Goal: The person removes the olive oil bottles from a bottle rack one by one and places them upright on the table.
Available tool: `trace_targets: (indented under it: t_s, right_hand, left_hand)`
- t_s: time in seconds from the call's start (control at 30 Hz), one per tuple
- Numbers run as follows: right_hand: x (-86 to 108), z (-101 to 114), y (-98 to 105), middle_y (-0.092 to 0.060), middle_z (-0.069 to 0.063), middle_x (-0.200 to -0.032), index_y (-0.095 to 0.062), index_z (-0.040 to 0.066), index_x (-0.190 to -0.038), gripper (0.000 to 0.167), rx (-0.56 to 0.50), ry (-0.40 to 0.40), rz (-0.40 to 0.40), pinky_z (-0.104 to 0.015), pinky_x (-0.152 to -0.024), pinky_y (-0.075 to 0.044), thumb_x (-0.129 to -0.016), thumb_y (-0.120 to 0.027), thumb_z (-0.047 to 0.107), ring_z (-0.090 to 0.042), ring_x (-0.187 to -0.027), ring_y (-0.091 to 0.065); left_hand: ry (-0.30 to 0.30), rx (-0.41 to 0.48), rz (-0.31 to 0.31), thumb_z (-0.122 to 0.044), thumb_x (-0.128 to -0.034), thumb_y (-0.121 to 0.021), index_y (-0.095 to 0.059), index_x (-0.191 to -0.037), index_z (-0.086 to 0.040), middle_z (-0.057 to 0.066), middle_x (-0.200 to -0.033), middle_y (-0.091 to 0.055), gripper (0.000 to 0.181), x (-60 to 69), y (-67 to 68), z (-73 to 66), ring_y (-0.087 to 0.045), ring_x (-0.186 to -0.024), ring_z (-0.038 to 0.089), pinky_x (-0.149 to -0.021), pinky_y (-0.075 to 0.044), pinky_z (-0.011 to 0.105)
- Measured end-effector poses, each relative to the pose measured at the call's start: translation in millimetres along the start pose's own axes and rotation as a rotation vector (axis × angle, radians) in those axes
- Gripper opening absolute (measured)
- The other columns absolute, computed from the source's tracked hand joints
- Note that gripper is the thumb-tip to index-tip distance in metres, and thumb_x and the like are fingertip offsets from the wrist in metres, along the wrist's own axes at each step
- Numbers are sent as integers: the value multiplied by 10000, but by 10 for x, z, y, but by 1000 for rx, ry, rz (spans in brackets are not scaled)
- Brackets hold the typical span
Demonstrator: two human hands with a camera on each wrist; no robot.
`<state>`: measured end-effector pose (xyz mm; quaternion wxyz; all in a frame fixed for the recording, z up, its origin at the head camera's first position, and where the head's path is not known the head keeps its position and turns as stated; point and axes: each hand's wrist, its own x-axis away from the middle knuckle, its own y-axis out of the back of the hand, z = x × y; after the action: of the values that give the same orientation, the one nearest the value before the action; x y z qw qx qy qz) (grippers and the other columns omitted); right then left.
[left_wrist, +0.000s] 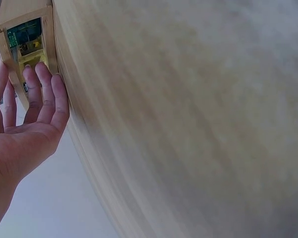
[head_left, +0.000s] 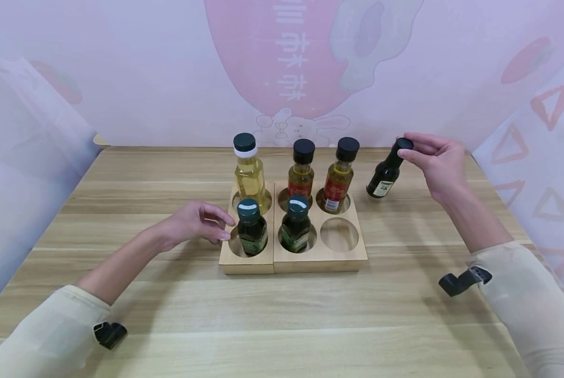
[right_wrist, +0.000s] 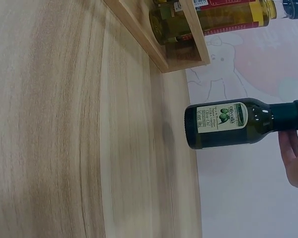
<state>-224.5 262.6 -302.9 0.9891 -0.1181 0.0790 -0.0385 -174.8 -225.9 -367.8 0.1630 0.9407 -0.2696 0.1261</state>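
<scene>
My right hand [head_left: 437, 163] pinches the cap of a dark olive oil bottle [head_left: 384, 176], tilted, right of the wooden rack [head_left: 319, 257]; the right wrist view shows its cream label [right_wrist: 222, 117]. My left hand [head_left: 194, 226] touches the rack's left side with relaxed fingers, beside a small green-capped bottle [head_left: 252, 233]. Another such bottle [head_left: 296, 231] stands in the front middle hole. Behind them stand a pale yellow oil bottle [head_left: 250, 178] and two black-capped bottles with red labels, one in the middle [head_left: 300, 181] and one at right [head_left: 337, 186]. The front right hole [head_left: 339, 234] holds nothing.
The rack stands on a wood-grain table [head_left: 282, 315]. A pale printed curtain [head_left: 168, 73] hangs along the table's back edge, with more cloth at both sides. Black straps [head_left: 463, 281] are on the sleeves.
</scene>
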Motion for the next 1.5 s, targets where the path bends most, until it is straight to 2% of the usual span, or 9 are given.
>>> trace_targets:
  t_s: [0.27,0.77,1.03,1.27,1.5]
  right_hand:
    - [-73,-42,41,-797,-19,-886,-830,79,-1006,319,29,-21,-38,-187,-834,-587,-808,-793,-168,-82,-851,-764]
    - [-198,-72,60,-793,-44,-848,-831,56,-969,307,-33,-53,-92,-207,-826,-595,-786,-795,-189,-104,-840,-768]
    - [-246,-89,76,-791,-36,-839,-834,68,-937,308,-23,-52,-106,-204,-811,-598,-786,-791,-197,-97,-837,-766]
    - [-268,-106,104,-792,-25,-841,-828,50,-975,307,-18,-65,-132,-201,-815,-596,-775,-809,-183,-93,-843,-764]
    - [-313,-117,123,-790,-33,-834,-830,59,-944,306,-37,-74,-149,-206,-810,-598,-773,-804,-193,-100,-826,-765]
  left_hand:
    - [11,4,0,-28,-841,-849,-697,-1154,88,68,-1053,-695,367,-7,4,-3,-698,-840,199,-801,-630,368]
    - [10,-2,6,-42,-846,-848,-699,-1152,83,94,-1043,-702,363,0,0,-17,-714,-852,229,-799,-631,371]
    - [15,-15,14,-57,-847,-851,-700,-1161,77,88,-1040,-699,373,-2,-1,-30,-714,-851,233,-795,-627,368]
    - [27,-10,19,-42,-843,-850,-687,-1172,94,85,-1027,-693,391,-5,5,-39,-728,-848,248,-794,-627,378]
    - [15,-18,20,-46,-838,-855,-693,-1164,90,78,-1017,-698,388,-3,12,-34,-720,-844,240,-789,-629,380]
